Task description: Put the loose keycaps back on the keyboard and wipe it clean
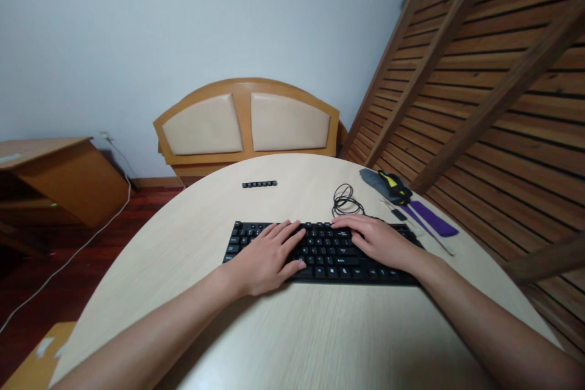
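Okay, I've got the keyboard point(326, 251) on the table point(183, 256), between near and far edges, closer to the right edge. Left hand point(269, 259) lies palm down over its left half, fingers spread; right hand point(372, 237) reaches across toward its back side, fingers loosely bent. Neither grips anything. My guess: light, stiff plastic, smooth enough to slide; keys may pop if pried. I'd take both short ends. Cord point(346, 198) behind looks limp, could snag.

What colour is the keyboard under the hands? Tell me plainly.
The keyboard is black; it shows best in the head view.
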Motion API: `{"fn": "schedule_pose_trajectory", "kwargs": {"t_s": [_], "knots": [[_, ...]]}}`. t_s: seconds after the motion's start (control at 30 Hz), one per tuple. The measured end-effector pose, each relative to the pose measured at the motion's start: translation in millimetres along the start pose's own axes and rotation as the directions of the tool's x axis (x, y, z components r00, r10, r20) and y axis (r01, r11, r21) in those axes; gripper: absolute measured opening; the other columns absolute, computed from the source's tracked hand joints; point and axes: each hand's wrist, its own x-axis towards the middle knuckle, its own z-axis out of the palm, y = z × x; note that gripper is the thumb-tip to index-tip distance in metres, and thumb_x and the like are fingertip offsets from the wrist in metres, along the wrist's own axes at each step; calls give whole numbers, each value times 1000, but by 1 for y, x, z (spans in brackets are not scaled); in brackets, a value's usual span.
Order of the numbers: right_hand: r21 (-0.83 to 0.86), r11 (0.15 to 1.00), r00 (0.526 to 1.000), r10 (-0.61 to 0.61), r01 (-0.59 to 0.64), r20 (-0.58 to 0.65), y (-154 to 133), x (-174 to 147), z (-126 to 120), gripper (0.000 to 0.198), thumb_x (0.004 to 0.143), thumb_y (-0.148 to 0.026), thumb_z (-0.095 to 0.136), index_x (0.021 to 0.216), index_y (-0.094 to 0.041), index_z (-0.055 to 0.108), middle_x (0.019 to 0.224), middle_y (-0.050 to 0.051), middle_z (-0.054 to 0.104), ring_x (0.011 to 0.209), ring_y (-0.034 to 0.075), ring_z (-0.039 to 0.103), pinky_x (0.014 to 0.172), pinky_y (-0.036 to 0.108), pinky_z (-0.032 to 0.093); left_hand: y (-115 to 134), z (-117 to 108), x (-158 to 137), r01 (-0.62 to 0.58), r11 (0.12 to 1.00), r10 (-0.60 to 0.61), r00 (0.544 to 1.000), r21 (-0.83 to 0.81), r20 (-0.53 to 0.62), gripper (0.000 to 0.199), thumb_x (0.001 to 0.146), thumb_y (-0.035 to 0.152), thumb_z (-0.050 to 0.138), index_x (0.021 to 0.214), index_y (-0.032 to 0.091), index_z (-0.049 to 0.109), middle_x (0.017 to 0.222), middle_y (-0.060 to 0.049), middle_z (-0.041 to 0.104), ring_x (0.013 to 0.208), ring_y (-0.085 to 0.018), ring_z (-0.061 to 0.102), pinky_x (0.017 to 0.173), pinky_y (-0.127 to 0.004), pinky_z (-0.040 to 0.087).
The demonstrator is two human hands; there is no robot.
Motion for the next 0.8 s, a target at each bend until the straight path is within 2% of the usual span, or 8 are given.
{"fn": "schedule_pose_trajectory", "kwargs": {"t_s": [0.17,0.37,0.43,0.5,0.6,0.8], "knots": [[-15,1000,1000,-1,1,1,0,-3,-6,44,84,-8,45,119,-25,67,125,3,70,121,21,62,108,43,47,12,11,-21,47,997,-42,995,63,-91,64,104,56,33,153,16,35,161,-13,31,149,-29,28,120,-50,26],[-171,985,996,-35,20,-87,-26,20,-10,30,90,-13,46,104,-22,71,106,6,75,104,23,67,96,42,52,20,19,-24,84,994,-69,979,72,-191,61,102,53,39,150,16,40,157,-13,39,144,-31,36,118,-52,29],[-219,976,995,-14,-8,-97,-35,41,-8,29,91,-15,46,105,-21,71,105,7,75,102,23,67,93,40,52,21,19,-24,79,995,-66,977,59,-203,60,102,53,39,150,16,41,157,-13,40,144,-31,36,118,-51,29],[-265,963,998,37,-51,-57,-42,69,-3,30,93,-19,46,112,-20,70,113,8,73,106,24,67,95,38,51,20,19,-24,74,996,-62,976,51,-210,60,102,53,38,149,16,42,156,-13,41,144,-31,36,119,-51,28],[-336,927,980,194,-169,41,-46,117,8,34,95,-23,48,125,-20,65,128,8,69,114,23,64,98,34,47,20,20,-24,70,996,-59,976,47,-210,60,103,54,36,150,16,42,156,-13,41,145,-31,35,119,-51,27],[-374,899,960,270,-227,67,-43,193,37,40,96,-25,47,133,-16,59,132,14,66,119,28,61,99,37,46,19,21,-24,67,997,-58,978,39,-199,63,103,55,33,151,16,41,158,-13,39,145,-32,34,119,-52,26]]}}
